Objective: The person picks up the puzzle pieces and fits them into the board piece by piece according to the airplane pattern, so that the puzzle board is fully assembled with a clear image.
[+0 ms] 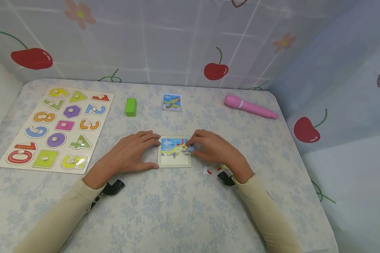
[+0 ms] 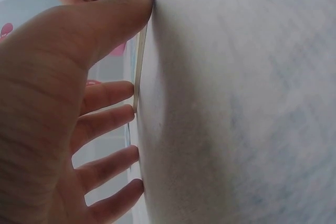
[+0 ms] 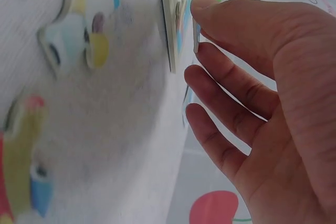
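A small square jigsaw puzzle tray lies on the table, its upper part filled with pieces showing a yellow plane on blue sky. At its left edge my left hand steadies the frame, fingers spread and fairly straight, thumb at the lower corner. My right hand pinches a puzzle piece between thumb and index finger over the tray's right side. In the right wrist view that piece stands edge-on, close to the tray. Loose puzzle pieces lie partly hidden under my right wrist.
A number-and-shape peg board covers the table's left side. Toward the back are a green block, a plane picture card and a pink cylindrical stick. A cherry-print curtain hangs behind the table.
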Demonstrator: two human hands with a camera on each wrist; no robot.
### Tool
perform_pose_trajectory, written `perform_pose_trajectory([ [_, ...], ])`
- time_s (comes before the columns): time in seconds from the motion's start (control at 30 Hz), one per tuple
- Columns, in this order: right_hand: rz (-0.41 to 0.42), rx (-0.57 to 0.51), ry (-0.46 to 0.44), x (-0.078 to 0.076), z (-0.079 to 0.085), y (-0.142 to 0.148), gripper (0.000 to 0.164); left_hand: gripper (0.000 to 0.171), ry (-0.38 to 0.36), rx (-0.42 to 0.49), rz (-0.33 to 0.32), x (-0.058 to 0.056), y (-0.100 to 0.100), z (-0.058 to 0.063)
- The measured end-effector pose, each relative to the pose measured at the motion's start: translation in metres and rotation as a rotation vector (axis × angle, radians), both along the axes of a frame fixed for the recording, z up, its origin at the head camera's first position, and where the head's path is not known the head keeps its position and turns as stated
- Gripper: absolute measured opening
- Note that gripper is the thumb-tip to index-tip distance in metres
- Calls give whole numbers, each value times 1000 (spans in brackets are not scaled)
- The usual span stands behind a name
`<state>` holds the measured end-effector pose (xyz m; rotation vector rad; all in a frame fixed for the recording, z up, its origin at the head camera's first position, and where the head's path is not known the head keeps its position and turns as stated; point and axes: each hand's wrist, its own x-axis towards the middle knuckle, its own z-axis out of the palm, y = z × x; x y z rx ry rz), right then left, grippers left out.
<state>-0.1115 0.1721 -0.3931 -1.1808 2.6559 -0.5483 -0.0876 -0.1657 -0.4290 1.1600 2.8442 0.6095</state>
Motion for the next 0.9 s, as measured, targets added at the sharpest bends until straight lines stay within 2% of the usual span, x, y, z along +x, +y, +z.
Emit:
perform_pose_trajectory([
  [0.27,18,17,-13,-2,-4,-12,30,75,-2,-5,1,0,1,0],
  [0.53,30,31,31,-2,-10,-15,29,76,-9,-1,1,0,2,0],
  [0.9,30,32,37,-1,-12,-19,23,74,-7,-4,9,0,1,1],
])
